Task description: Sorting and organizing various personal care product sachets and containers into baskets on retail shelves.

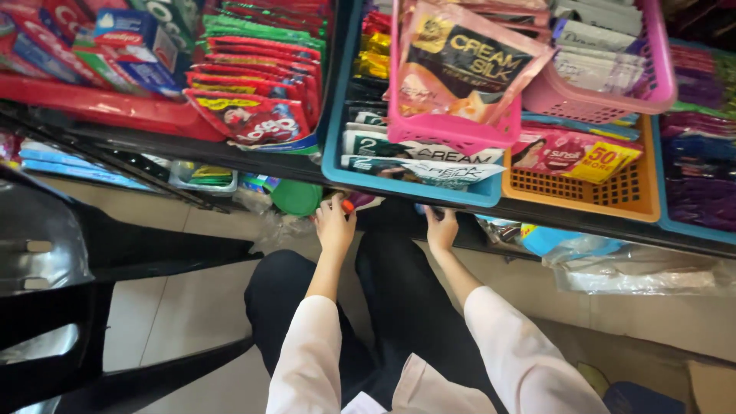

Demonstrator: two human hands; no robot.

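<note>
Both hands — left hand [335,225], right hand [441,230] — reach under the blue basket [337,146], fingers curled against its base to support it.

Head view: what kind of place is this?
Most likely a small shop or stall. A shelf carries a blue basket, pink basket and orange basket packed with sachets, plus a red tray of boxed goods. The left hand and right hand reach under the blue basket.
</note>
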